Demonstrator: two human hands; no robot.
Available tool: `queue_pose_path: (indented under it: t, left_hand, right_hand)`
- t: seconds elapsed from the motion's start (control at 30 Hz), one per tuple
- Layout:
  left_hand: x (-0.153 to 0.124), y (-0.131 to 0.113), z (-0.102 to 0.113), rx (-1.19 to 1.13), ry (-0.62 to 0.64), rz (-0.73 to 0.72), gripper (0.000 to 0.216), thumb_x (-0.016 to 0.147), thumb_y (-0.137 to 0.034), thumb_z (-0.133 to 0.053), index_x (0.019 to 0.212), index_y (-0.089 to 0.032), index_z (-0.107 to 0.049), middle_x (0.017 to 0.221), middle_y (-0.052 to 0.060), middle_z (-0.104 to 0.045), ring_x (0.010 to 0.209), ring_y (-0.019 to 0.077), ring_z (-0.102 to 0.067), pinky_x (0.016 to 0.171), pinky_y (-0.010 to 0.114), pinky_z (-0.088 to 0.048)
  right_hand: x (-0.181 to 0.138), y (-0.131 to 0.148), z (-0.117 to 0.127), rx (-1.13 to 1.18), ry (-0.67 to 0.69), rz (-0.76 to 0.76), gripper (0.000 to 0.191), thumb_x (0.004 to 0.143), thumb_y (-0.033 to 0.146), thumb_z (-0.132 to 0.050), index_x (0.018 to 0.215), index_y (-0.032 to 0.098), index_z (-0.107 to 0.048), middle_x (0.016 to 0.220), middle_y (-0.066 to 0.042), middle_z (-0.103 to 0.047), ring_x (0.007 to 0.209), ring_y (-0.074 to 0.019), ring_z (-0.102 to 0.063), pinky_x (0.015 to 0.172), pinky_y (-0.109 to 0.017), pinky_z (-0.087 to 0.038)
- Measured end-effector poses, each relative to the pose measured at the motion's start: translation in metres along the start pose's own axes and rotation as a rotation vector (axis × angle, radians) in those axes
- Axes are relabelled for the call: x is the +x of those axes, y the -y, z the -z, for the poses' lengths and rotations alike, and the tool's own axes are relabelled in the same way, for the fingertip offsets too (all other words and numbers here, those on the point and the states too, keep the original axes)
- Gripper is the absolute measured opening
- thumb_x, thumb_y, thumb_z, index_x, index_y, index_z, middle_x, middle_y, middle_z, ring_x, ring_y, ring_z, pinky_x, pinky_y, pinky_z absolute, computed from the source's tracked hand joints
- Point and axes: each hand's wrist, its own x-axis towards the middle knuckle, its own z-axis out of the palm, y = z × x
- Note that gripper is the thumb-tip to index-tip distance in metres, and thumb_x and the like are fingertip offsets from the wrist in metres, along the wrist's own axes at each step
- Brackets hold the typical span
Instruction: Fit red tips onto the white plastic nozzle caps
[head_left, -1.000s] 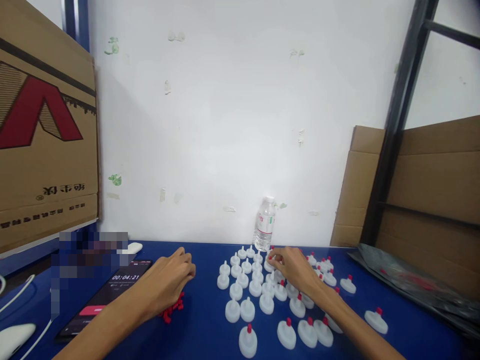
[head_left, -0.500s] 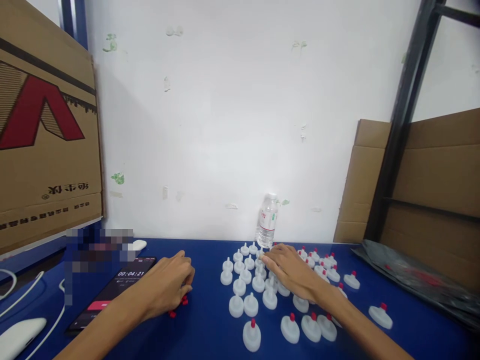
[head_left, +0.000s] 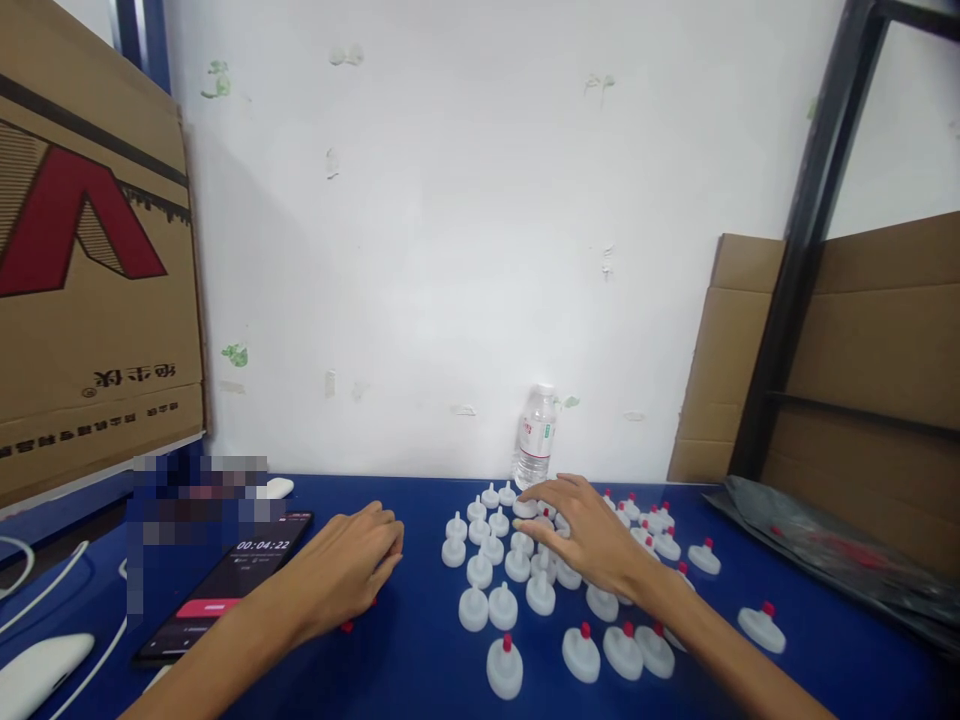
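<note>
My left hand [head_left: 358, 562] hovers above the blue table with its fingers curled together. Whatever may be in those fingers is hidden. Beneath it lies a small red cap [head_left: 346, 627], with a bit of another showing by the fingers. Among the white nozzle lids, my right hand [head_left: 581, 530] has thumb and fingertips on either side of one white nozzle lid [head_left: 526, 508]. Around that hand stand many similar lids, some bare like the front-left lid [head_left: 473, 608], others wearing red tips like the nearest capped lid [head_left: 505, 668].
A water bottle [head_left: 535, 437] stands against the wall. On the left are a phone [head_left: 225, 590] with a running timer, white cables and a white device [head_left: 45, 672]. A large carton [head_left: 97, 330] rises behind them. A grey plastic bag [head_left: 832, 550] lies at the right.
My left hand has shifted slightly to the right and covers more of the red caps. The right hand's thumb and fingers have spread around a white lid at the back.
</note>
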Motion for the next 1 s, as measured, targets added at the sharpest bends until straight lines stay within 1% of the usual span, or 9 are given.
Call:
queue_pose_path:
  t: [0.1,0.17,0.23,0.4,0.5,0.6,0.7,0.87,1.0]
  left_hand:
    - [0.000,-0.004,0.001,-0.021,0.008,-0.006,0.024,0.099,-0.024,-0.038,0.086,-0.022,-0.058,0.094,0.003,-0.066,0.093,0.0237,-0.058,0.072,0.034,-0.037]
    - [-0.001,-0.008,0.002,-0.040,0.012,-0.003,0.027,0.101,-0.026,-0.035,0.087,-0.022,-0.058,0.094,0.003,-0.067,0.093,0.0231,-0.058,0.073,0.034,-0.037]
    - [-0.002,-0.011,0.003,-0.058,0.013,0.002,0.030,0.103,-0.028,-0.033,0.088,-0.022,-0.058,0.096,0.003,-0.068,0.093,0.0228,-0.059,0.073,0.034,-0.037]
    - [-0.005,-0.008,-0.002,-0.101,0.025,-0.007,0.021,0.098,-0.031,-0.046,0.094,-0.023,-0.064,0.099,0.004,-0.068,0.104,0.0254,-0.059,0.082,0.036,-0.041]
    - [-0.005,-0.007,-0.007,-0.151,0.054,-0.016,0.022,0.096,-0.035,-0.054,0.114,-0.029,-0.066,0.110,0.003,-0.068,0.119,0.0284,-0.056,0.092,0.039,-0.041]
    - [-0.004,-0.012,-0.013,-0.157,0.074,-0.033,0.029,0.099,-0.032,-0.052,0.127,-0.035,-0.063,0.121,0.002,-0.065,0.121,0.0281,-0.055,0.090,0.038,-0.041]
    - [-0.001,-0.019,-0.018,-0.123,0.063,-0.085,0.029,0.102,-0.027,-0.047,0.123,-0.036,-0.065,0.118,0.002,-0.064,0.112,0.0243,-0.058,0.079,0.033,-0.040]
    - [0.001,-0.023,-0.026,-0.098,0.018,-0.152,0.020,0.102,-0.022,-0.049,0.099,-0.028,-0.067,0.106,0.000,-0.066,0.104,0.0214,-0.059,0.071,0.031,-0.035]
    - [-0.001,-0.031,-0.025,-0.125,-0.057,-0.140,0.016,0.101,-0.023,-0.048,0.101,-0.025,-0.063,0.106,0.001,-0.066,0.100,0.0210,-0.061,0.072,0.032,-0.038]
  right_hand:
    - [-0.001,0.000,-0.006,-0.003,-0.053,0.037,0.028,0.096,0.047,-0.064,0.109,0.023,-0.068,0.108,-0.007,-0.073,0.101,-0.0264,-0.068,0.088,-0.042,-0.054]
    - [-0.002,0.002,-0.010,0.015,-0.056,0.063,0.020,0.100,0.039,-0.061,0.109,0.023,-0.065,0.106,-0.006,-0.071,0.090,-0.0224,-0.069,0.078,-0.037,-0.055]
    - [-0.003,0.005,-0.011,0.032,-0.052,0.096,0.015,0.101,0.034,-0.057,0.111,0.023,-0.063,0.106,-0.006,-0.069,0.087,-0.0205,-0.068,0.075,-0.034,-0.056]
    - [-0.004,0.017,-0.009,0.034,-0.040,0.185,0.017,0.101,0.025,-0.056,0.117,0.024,-0.061,0.109,-0.006,-0.069,0.100,-0.0219,-0.068,0.085,-0.037,-0.057]
    - [-0.005,0.021,-0.010,0.050,-0.025,0.206,0.022,0.101,0.023,-0.056,0.123,0.025,-0.058,0.118,-0.007,-0.066,0.107,-0.0227,-0.067,0.089,-0.039,-0.057]
    - [-0.006,0.020,-0.012,0.080,-0.022,0.210,0.027,0.100,0.021,-0.056,0.128,0.025,-0.053,0.125,-0.009,-0.062,0.112,-0.0232,-0.065,0.093,-0.041,-0.058]
    - [-0.007,0.020,-0.015,0.089,-0.016,0.209,0.030,0.100,0.021,-0.057,0.129,0.026,-0.052,0.124,-0.008,-0.063,0.113,-0.0230,-0.065,0.093,-0.040,-0.058]
    - [-0.008,0.026,-0.015,0.091,-0.005,0.229,0.031,0.099,0.020,-0.059,0.128,0.025,-0.053,0.122,-0.007,-0.067,0.114,-0.0229,-0.065,0.095,-0.041,-0.057]
    - [-0.009,0.035,-0.012,0.109,-0.003,0.257,0.032,0.099,0.019,-0.058,0.130,0.024,-0.052,0.121,-0.007,-0.069,0.115,-0.0223,-0.066,0.098,-0.040,-0.056]
